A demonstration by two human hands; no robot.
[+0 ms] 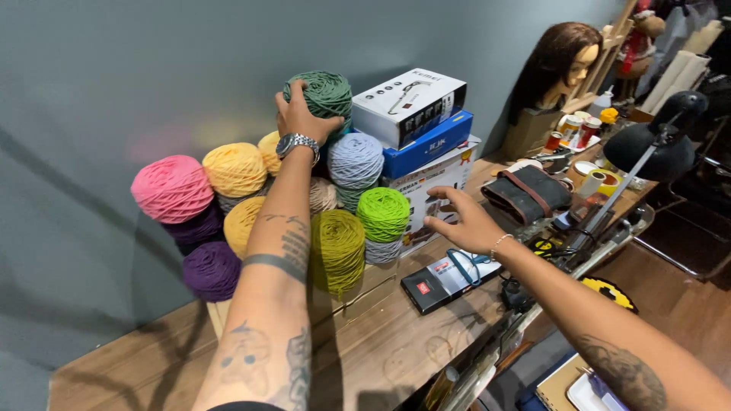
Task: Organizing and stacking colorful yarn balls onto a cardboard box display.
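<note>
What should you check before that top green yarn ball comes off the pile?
1. Left hand grips the dark green yarn ball: ok.
2. Right hand is empty, hovering by the white box: ok.
3. Grey yarn ball underneath sits steady: cannot tell.
4. Stacked boxes beside the pile look level: ok.
5. Bare wooden table in front for landing: ok.

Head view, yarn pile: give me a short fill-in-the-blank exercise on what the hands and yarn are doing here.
1. The left hand grips the dark ____ yarn ball at the top of the pile.
2. The right hand hovers open above a flat ____ box on the wooden table.
3. The pink yarn ball sits at the pile's ____ end.

Missing words: green; black; left
</note>
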